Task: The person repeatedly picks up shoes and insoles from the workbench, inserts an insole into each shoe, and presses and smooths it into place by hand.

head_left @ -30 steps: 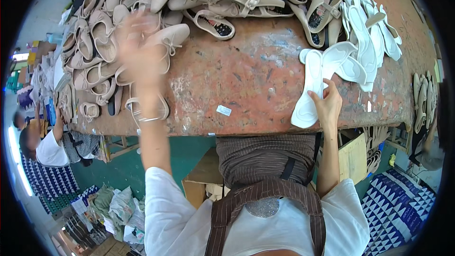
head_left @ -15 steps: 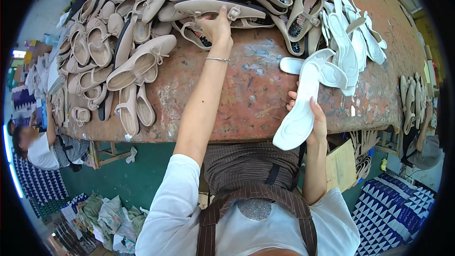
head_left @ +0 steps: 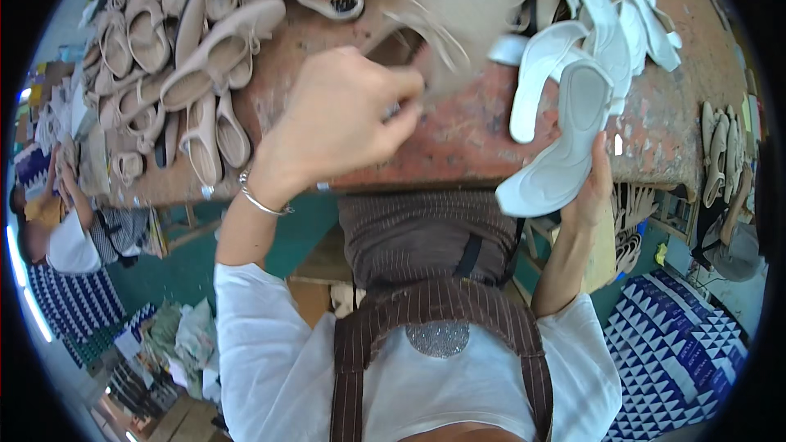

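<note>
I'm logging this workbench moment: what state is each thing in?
left hand: closed on beige shoe
beige shoe: lifted, blurred
right hand: gripping white insole
white insole: held over the table edge
beige shoe pile: heaped on table
table: worn, reddish

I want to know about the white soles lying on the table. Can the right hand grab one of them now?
Probably not right away. The right hand is already full, holding a white insole at the table edge. The other white soles lie just beyond it with nothing in between, so it would need to let go first.
</note>
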The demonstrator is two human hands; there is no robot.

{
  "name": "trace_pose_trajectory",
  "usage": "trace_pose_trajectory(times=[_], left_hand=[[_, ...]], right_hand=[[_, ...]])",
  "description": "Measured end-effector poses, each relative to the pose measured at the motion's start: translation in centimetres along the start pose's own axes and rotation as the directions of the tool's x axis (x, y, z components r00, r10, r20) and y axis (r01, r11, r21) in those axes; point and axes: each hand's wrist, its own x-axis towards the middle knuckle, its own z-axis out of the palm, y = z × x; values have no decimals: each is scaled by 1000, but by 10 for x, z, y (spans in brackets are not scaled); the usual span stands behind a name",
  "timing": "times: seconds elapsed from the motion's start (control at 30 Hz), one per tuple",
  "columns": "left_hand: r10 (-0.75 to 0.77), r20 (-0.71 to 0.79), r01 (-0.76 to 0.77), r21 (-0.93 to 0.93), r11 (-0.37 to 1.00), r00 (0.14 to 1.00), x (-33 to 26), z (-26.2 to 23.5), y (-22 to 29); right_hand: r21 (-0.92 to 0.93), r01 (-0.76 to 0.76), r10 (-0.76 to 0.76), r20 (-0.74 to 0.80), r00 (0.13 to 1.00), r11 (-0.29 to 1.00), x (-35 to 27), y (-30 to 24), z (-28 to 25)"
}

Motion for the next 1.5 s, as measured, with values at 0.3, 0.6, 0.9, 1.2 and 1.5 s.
trace_pose_trajectory(times=[0.3, 0.6, 0.9, 1.2, 1.5], left_hand=[[-236, -285, 264, 61, 963, 929, -119, 83, 4], [-878, -311, 740, -476, 475, 364, -156, 129, 1], [-926, -165, 472, -821, 320, 341, -176, 143, -21], [-972, -29, 473, -870, 141, 235, -157, 133, -25], [-977, -60, 499, -852, 156, 204, -158, 138, -36]], right_hand=[[-704, 689, -148, 673, 725, 172, 2, 22, 48], [-497, 795, -59, 835, 548, 347, 17, 101, 111], [-526, 691, -4, 795, 607, 496, 17, 128, 139], [-559, 723, 60, 806, 589, 406, 20, 142, 143], [-263, 943, 218, 951, 218, 204, 12, 136, 150]])
